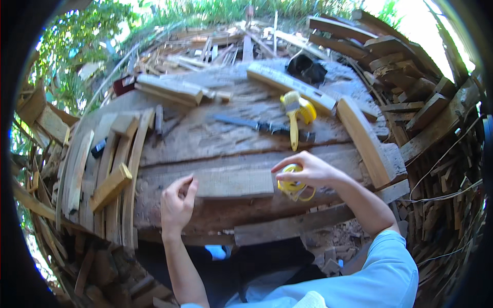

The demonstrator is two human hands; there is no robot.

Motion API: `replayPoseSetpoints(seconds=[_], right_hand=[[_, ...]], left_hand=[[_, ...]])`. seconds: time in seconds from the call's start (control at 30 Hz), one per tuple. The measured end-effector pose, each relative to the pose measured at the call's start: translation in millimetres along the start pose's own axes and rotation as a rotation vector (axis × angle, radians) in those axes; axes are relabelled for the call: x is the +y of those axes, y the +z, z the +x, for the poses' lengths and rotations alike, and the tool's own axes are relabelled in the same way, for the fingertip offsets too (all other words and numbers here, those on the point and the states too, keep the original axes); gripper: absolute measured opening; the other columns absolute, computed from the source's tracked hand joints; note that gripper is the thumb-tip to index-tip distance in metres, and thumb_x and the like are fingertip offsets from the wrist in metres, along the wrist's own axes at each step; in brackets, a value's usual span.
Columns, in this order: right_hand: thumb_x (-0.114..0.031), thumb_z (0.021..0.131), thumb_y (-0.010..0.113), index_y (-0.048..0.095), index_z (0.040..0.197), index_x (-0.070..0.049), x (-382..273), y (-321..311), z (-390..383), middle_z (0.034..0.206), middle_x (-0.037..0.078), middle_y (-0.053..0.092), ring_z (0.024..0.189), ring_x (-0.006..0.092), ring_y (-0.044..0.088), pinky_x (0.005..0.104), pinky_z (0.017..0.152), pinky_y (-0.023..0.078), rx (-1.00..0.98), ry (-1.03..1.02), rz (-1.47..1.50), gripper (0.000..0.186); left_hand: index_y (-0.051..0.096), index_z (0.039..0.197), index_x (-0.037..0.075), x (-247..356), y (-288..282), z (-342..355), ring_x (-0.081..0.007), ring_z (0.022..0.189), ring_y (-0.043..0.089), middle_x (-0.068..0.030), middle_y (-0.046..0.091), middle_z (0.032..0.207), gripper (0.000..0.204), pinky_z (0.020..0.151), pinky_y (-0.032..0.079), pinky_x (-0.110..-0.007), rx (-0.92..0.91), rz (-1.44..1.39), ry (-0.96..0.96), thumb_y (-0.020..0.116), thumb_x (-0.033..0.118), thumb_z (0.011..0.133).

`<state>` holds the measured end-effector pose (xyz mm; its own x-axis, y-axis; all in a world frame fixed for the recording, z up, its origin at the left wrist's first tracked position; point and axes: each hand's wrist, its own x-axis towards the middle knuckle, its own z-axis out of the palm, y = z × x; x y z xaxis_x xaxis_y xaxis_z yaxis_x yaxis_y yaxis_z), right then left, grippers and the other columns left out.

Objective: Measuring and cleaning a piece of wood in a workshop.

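Note:
A pale, flat wooden board (235, 183) lies lengthwise in front of me on the worn wooden bench. Just off its left end is my left hand (177, 201), with fingers curled and the thumb close to the forefinger. Whatever they may pinch is too small to make out. At the board's right end, my right hand (313, 172) grips a round yellow tape measure (291, 184) between thumb and fingers; its details are partly hidden. Beyond that hand lies a yellow-handled brush (292, 118), resting against another yellow object (307, 111).
A dark-handled long blade (246, 122) lies mid-bench (190, 138). Wooden strips (123, 169) line the left side. A thick plank (362, 141) and a long timber (292, 88) edge the right. Stacked lumber (405, 72) rises beyond, with a black object (306, 69) at the back.

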<state>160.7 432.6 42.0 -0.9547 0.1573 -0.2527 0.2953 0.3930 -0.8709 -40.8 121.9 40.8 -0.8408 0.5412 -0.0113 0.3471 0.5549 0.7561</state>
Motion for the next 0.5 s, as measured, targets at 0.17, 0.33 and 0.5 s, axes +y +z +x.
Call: replayPoseSetpoints(seconds=[0.17, 0.33, 0.5], right_hand=[[-0.042, 0.091, 0.078, 0.076, 0.126, -0.006, -0.1, -4.9, -3.9, 0.106, 0.008, 0.077, 0.091, 0.0109, 0.07, 0.0281, 0.08, 0.057, -0.03, -0.102, 0.145, 0.05], [-0.04, 0.09, 0.076, 0.075, 0.13, -0.007, -8.1, -11.2, -6.7, 0.101, 0.008, 0.078, 0.092, 0.01, 0.07, 0.0277, 0.086, 0.055, -0.036, -0.044, 0.117, 0.051], [-0.038, 0.087, 0.074, 0.074, 0.132, -0.006, -8.1, -10.4, -4.6, 0.111, 0.01, 0.077, 0.099, 0.0121, 0.069, 0.0294, 0.093, 0.053, -0.079, -0.09, 0.102, 0.055]], left_hand=[[0.074, 0.123, -0.002, -0.9, 9.7, -12.5, -0.0135, 0.077, 0.065, -0.0127, 0.076, 0.095, 0.036, 0.071, 0.052, -0.03, 0.142, 0.025, 0.156, 0.072, 0.025, 0.099], [0.07, 0.135, 0.003, -1.4, 15.7, -44.6, -0.0138, 0.089, 0.07, -0.0096, 0.077, 0.103, 0.042, 0.079, 0.055, -0.028, 0.176, -0.28, -0.005, 0.075, 0.024, 0.099], [0.066, 0.137, 0.001, -10.4, 30.3, -63.0, -0.0176, 0.097, 0.073, -0.0136, 0.076, 0.112, 0.045, 0.087, 0.057, -0.032, 0.229, -0.323, 0.046, 0.075, 0.021, 0.099]])
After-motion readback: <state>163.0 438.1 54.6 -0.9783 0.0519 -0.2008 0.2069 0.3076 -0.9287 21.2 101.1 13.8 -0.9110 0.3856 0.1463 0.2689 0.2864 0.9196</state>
